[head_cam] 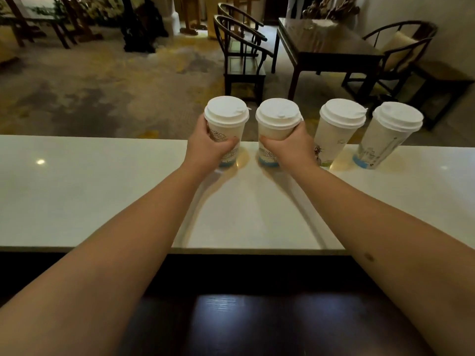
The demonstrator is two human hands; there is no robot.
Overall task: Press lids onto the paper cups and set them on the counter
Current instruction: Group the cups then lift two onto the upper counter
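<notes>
Several white paper cups with white lids stand in a row near the far edge of the white counter (102,191). My left hand (205,147) is wrapped around the leftmost lidded cup (227,124), whose base touches the counter. My right hand (293,147) grips the second lidded cup (276,124), also resting on the counter. To the right stand a taller lidded cup (336,132) and another tall lidded cup (385,140), both apart from my hands.
Beyond the counter's far edge the floor drops away, with dark wooden chairs (241,57) and a dark table (326,44). A dark wooden ledge (257,325) lies below the counter's near edge.
</notes>
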